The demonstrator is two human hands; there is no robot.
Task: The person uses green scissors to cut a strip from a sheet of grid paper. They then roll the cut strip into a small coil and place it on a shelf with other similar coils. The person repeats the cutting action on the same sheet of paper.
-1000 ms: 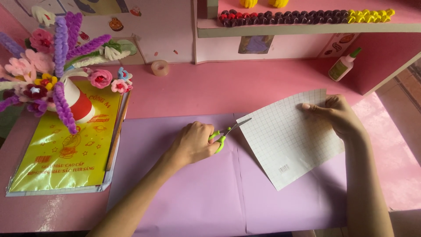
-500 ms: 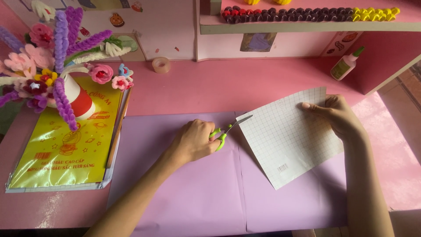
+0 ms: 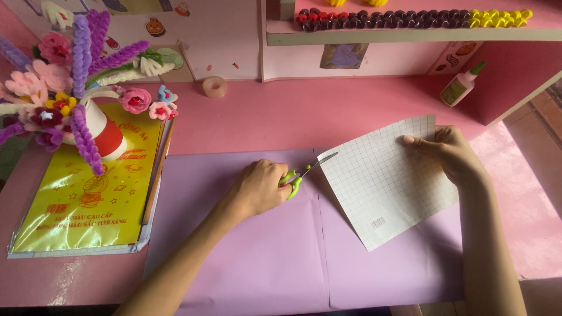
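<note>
**Scissors at the edge of a gridded sheet**

From my feed I see the left hand (image 3: 257,188) curled shut around green-handled scissors (image 3: 305,172), whose thin metal blades point up and to the right and meet the left corner of a white sheet of paper (image 3: 383,181). The sheet is flat, printed with a fine square grid, and lies turned at an angle on smooth, matte lilac paper (image 3: 257,257) that covers the pink table (image 3: 293,114).

The right hand (image 3: 448,155) grips the sheet's upper right edge, thumb on top, fingers tucked beyond the edge. So the paper lies between the two hands, just right of the scissor hand.

To the far left lies a glossy yellow packet (image 3: 82,199); on it stands a cone-shaped cup with fuzzy pipe-cleaner flowers (image 3: 70,99). A tape roll (image 3: 214,86) and a glue bottle (image 3: 462,85) sit farther back.
</note>
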